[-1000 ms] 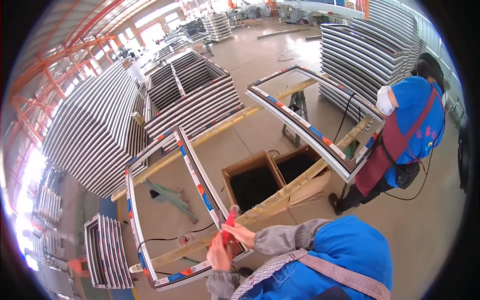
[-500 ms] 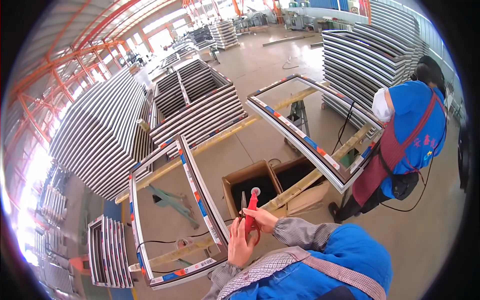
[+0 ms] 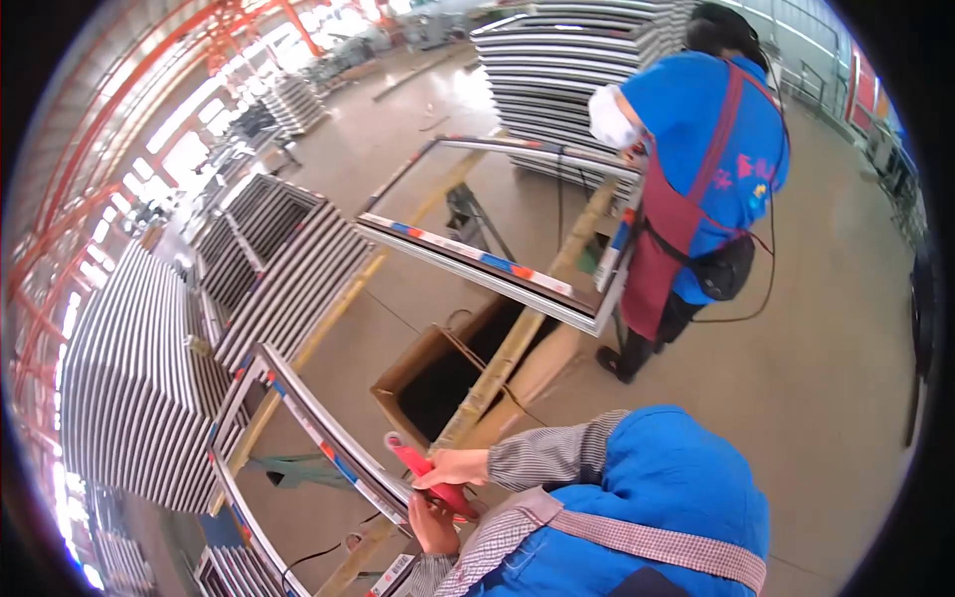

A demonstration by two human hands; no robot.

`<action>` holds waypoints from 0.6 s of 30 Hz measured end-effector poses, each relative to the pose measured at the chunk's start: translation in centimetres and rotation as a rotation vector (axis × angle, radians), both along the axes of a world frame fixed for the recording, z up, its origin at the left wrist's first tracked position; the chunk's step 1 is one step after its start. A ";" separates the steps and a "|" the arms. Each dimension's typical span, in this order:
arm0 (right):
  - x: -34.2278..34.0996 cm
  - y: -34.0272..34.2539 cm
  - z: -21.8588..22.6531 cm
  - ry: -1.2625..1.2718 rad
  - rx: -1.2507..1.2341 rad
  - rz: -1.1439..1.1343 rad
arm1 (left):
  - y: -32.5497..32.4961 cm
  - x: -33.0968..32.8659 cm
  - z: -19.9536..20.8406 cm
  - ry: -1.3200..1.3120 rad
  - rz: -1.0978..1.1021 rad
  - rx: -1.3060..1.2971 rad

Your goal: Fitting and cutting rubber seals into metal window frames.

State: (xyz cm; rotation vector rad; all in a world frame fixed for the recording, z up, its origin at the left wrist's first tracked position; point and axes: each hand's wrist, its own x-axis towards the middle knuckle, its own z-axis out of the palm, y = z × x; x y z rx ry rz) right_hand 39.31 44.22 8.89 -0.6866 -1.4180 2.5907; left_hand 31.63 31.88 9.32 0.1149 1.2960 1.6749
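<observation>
My right hand (image 3: 454,468) is closed around a red hand tool (image 3: 406,453) with a pale, rounded end that points up and to the left. Against the tool's lower red part rests my left hand (image 3: 434,524), its fingers bent and partly hidden. Both hands are in front of my body, beside the near corner of a window frame (image 3: 323,433). That frame has dark and silver edges with orange, blue and white film strips. The dark blades beside the tool earlier cannot be made out now.
Yellow-padded rails (image 3: 502,373) support the frames. An open cardboard box (image 3: 398,383) stands between them. Right of it lies a second frame (image 3: 477,261), where a co-worker (image 3: 701,169) in blue stands. Stacked frames (image 3: 139,368) rise at the left, more (image 3: 557,85) at the back.
The view has swung to the right, so frames and stacks sit farther left. My hands have come close to the near frame's corner, and the red tool has tipped leftward.
</observation>
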 end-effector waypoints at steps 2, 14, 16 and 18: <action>0.7 0.6 0.4 0.080 0.026 -0.036 | -0.5 -0.3 -0.2 0.779 -0.260 -0.034; 7.0 8.3 3.7 0.726 -0.789 -0.699 | 2.1 2.2 5.8 -0.011 -0.430 0.086; 7.2 8.1 4.1 0.799 -0.815 -0.657 | 2.1 3.2 7.0 -0.014 -0.432 0.080; 7.0 7.3 4.8 0.801 -0.821 -0.645 | 1.9 3.8 7.2 -0.016 -0.451 0.079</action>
